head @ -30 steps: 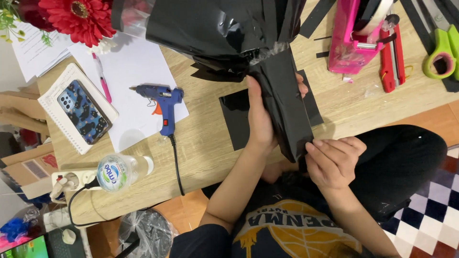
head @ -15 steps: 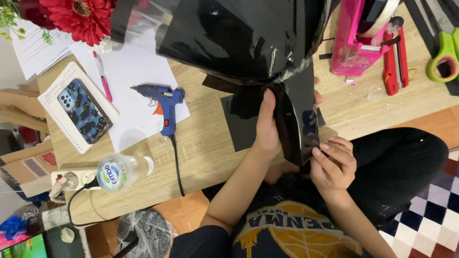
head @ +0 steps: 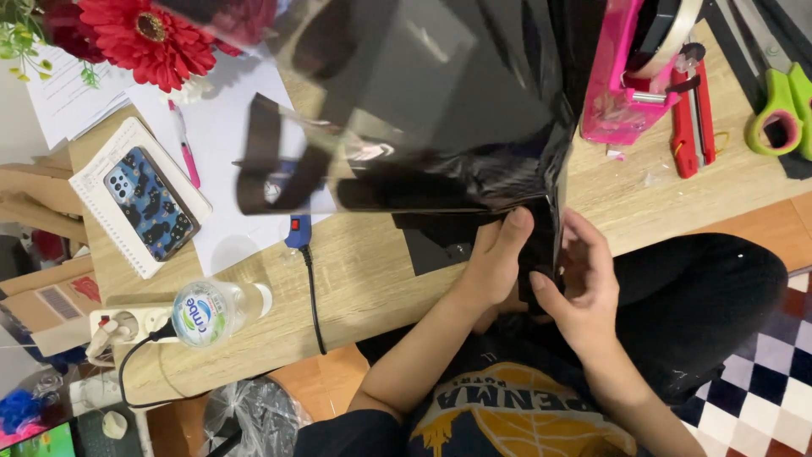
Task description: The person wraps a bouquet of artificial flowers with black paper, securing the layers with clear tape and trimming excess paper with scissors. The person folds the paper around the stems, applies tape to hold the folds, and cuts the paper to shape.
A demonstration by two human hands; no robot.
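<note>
- My left hand (head: 495, 254) and right hand (head: 579, 283) meet at the near edge of the table (head: 372, 279), both closed on the lower end of a glossy black wrapping sheet (head: 457, 101).
- My left fingers curl around the sheet's gathered bottom from the left; my right hand pinches its dark edge from the right, thumb pressed to the fold.
- The sheet rises from my hands and spreads wide over the middle of the table, hiding much of what lies beneath.
- A blue glue gun (head: 296, 228) shows partly under the sheet, its black cord trailing toward the table's near edge.
- At left, a phone (head: 152, 201) lies on a spiral notebook (head: 101, 182), a pink pen (head: 184, 140) on white paper beside it.
- A red flower (head: 148, 34) stands at the far left corner.
- A water bottle (head: 211, 311) lies on its side near a power strip (head: 118, 326).
- At right sit a pink tape dispenser (head: 630, 76), a red cutter (head: 694, 118) and green scissors (head: 782, 114).
</note>
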